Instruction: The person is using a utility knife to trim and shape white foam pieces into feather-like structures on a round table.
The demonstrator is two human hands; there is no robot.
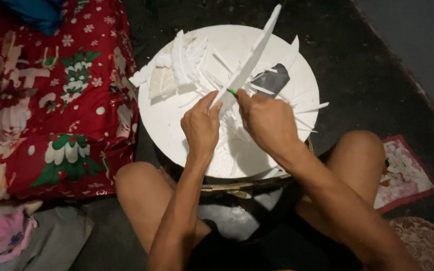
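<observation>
Left hand (200,125) pinches long white strip (249,62) over round white board (167,125). Right hand (267,118) closed on green-tipped cutter (232,91) at strip's base. Risk: blade slips toward left fingers, so close; thin strip may snap.

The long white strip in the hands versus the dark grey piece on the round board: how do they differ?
The long white strip is narrow, pointed and held up by the left hand and right hand; the dark grey piece is short, broad and lies loose on the round white board. Both look like flat cut sheet.
</observation>
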